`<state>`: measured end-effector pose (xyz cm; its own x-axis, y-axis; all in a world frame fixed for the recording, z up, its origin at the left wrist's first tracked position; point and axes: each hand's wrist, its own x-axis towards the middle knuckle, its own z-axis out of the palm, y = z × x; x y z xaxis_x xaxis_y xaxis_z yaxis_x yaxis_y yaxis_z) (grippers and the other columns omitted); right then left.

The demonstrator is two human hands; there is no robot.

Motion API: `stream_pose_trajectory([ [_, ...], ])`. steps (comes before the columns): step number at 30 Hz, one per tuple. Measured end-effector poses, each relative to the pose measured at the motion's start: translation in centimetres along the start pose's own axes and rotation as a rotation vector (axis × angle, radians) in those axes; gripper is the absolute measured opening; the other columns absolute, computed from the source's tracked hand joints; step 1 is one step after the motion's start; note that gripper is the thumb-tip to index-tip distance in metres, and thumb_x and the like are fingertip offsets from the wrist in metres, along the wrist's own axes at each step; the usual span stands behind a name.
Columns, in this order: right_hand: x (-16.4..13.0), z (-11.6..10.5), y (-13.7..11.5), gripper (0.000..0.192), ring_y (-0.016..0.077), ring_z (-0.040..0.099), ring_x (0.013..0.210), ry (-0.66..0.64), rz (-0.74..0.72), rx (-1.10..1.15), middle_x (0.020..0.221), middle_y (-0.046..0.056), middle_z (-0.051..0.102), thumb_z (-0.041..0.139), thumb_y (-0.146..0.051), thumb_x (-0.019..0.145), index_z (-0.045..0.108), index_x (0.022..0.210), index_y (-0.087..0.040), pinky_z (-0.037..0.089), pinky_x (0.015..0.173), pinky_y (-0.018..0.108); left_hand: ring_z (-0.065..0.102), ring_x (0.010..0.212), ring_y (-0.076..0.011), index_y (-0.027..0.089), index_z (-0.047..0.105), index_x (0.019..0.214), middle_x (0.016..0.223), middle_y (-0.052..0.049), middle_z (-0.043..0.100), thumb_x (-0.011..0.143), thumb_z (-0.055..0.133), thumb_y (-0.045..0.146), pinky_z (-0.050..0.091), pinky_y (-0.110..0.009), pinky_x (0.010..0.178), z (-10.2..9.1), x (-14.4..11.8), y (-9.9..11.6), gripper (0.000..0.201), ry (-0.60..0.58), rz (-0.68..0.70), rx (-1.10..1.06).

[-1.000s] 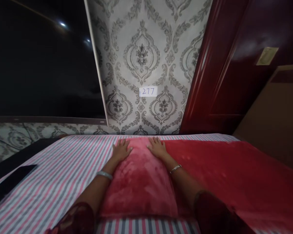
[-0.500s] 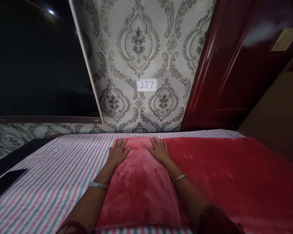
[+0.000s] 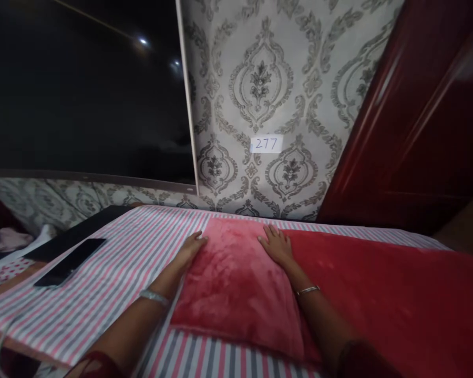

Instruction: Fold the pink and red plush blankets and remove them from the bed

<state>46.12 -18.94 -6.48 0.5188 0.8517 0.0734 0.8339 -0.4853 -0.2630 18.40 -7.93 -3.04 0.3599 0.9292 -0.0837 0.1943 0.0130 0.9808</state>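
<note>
Head view, plush red blanket [image 3: 244,283], folded, mottled pink, right fingers [image 3: 274,231] spread, left fingers [image 3: 196,237] unclear

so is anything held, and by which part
Right hand: nothing, spread flat on the red blanket. Left hand: at the blanket's left edge; a grip can't be told.

Arms [image 3: 123,332] outstretched; right grip [image 3: 276,245] palm-down

White paper slip [image 3: 266,144] on patterned wallpaper [image 3: 262,86]: handwritten "277" [image 3: 267,143], blue.
</note>
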Motion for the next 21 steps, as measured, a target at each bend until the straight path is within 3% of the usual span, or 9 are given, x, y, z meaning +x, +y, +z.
stream_pose_trajectory([
  [4, 0.3, -0.5, -0.1, 0.061, 0.0356, 0.023, 0.152, 0.006, -0.011, -0.040, 0.167, 0.007, 0.027, 0.034, -0.052, 0.101, 0.037, 0.157, -0.025, 0.028, 0.115, 0.062, 0.074, 0.077, -0.0273, 0.010, 0.070, 0.095, 0.090, -0.017, 0.076, 0.066, 0.083, 0.045, 0.059, -0.038, 0.074, -1.7, -3.6, -0.9, 0.047, -0.213, -0.104, -0.255],
  [7, 1.4, -1.5, -0.8, 0.057, 0.0375, 0.022, 0.152, 0.091, -0.042, -0.099, 0.162, 0.012, 0.037, 0.036, -0.047, 0.101, 0.048, 0.150, -0.020, 0.030, 0.114, 0.062, 0.074, 0.076, -0.0269, 0.009, 0.072, 0.090, 0.085, -0.017, 0.077, 0.061, 0.087, 0.045, 0.059, -0.036, 0.077, -1.8, -5.1, -1.5, 0.049, -0.306, -0.119, -0.387],
  [10, 3.7, -1.9, -2.0, 0.056, 0.0340, 0.043, 0.143, 0.110, -0.166, -0.073, 0.150, 0.019, 0.052, 0.038, -0.036, 0.100, 0.050, 0.148, -0.010, 0.036, 0.114, 0.050, 0.074, 0.078, -0.0261, 0.009, 0.073, 0.099, 0.091, -0.016, 0.078, 0.059, 0.089, 0.047, 0.058, -0.035, 0.079, -1.3, -5.6, -2.4, 0.057, -0.313, -0.082, -0.478],
  [13, 6.8, -0.9, -3.6, 0.062, 0.0297, 0.061, 0.127, -0.016, -0.271, 0.050, 0.141, 0.019, 0.061, 0.042, -0.036, 0.096, 0.045, 0.151, -0.007, 0.045, 0.107, 0.039, 0.073, 0.079, -0.0253, 0.009, 0.074, 0.105, 0.096, -0.015, 0.077, 0.058, 0.090, 0.052, 0.057, -0.034, 0.077, -0.9, -5.5, -3.7, 0.066, -0.277, -0.034, -0.518],
  [17, 10.3, 2.0, -5.3, 0.066, 0.0319, 0.063, 0.125, -0.128, -0.387, 0.181, 0.137, 0.013, 0.065, 0.054, -0.042, 0.084, 0.054, 0.145, -0.016, 0.048, 0.106, 0.042, 0.071, 0.082, -0.0252, 0.010, 0.074, 0.107, 0.097, -0.012, 0.076, 0.057, 0.090, 0.055, 0.056, -0.035, 0.076, -0.7, -5.4, -5.2, 0.069, -0.234, -0.002, -0.522],
  [21, 12.3, 3.4, -5.9, 0.054, 0.0356, 0.064, 0.123, -0.164, -0.421, 0.227, 0.126, 0.013, 0.072, 0.059, -0.047, 0.073, 0.073, 0.120, -0.022, 0.050, 0.104, 0.045, 0.070, 0.086, -0.0263, 0.012, 0.074, 0.107, 0.097, -0.010, 0.075, 0.056, 0.089, 0.058, 0.055, -0.037, 0.079, -0.6, -5.5, -5.8, 0.070, -0.215, 0.011, -0.520],
])
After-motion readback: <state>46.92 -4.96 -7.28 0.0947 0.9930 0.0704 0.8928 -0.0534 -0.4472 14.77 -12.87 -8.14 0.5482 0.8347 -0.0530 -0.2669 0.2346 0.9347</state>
